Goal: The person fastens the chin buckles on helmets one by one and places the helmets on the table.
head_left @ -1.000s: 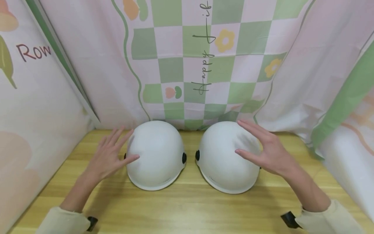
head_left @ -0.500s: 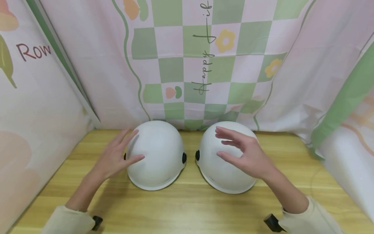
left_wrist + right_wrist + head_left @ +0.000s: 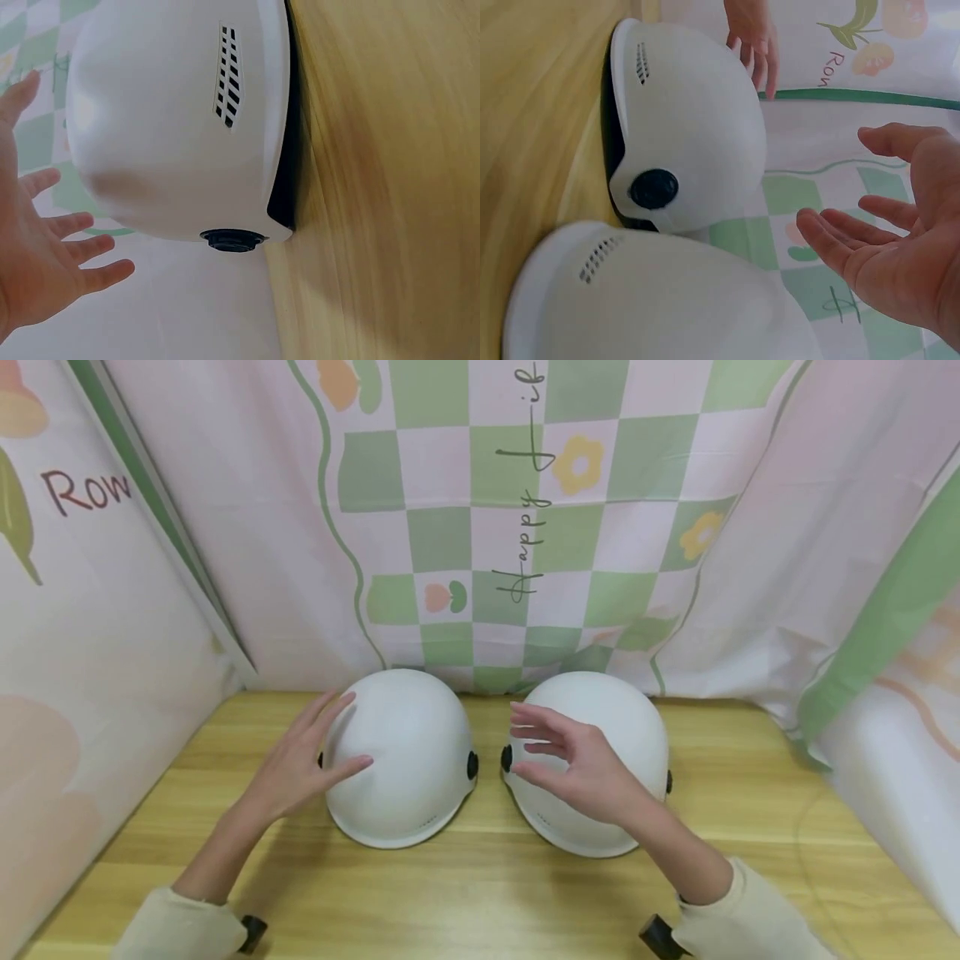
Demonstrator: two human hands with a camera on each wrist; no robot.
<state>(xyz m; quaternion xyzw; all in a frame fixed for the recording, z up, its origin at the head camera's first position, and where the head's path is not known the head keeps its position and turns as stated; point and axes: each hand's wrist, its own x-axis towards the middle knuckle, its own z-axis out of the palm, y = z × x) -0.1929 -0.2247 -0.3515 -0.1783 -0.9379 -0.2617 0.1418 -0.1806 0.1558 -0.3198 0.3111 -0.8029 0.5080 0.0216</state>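
Observation:
Two white helmets stand dome-up, side by side, on the wooden table point(image 3: 465, 902). The left helmet point(image 3: 408, 752) has a black round knob point(image 3: 472, 765) on its right side; the left wrist view shows slotted vents point(image 3: 229, 75) near its rim. My left hand point(image 3: 296, 760) hovers beside its left side with fingers spread, a visible gap between palm and shell in the left wrist view. Over the right helmet point(image 3: 615, 718) my right hand point(image 3: 577, 768) is held in the air, fingers loosely bent and pointing left, holding nothing. It hides part of that helmet's dome.
Behind the helmets hangs a curtain point(image 3: 502, 543) with green checks and flowers, close to their backs. More printed cloth point(image 3: 112, 635) encloses the left side, and a white and green drape point(image 3: 862, 668) the right. A narrow gap of table separates the helmets.
My right hand has moved left across the right helmet, from its right side toward the gap. My left hand has shifted slightly right, then stayed. Both helmets have stayed in place.

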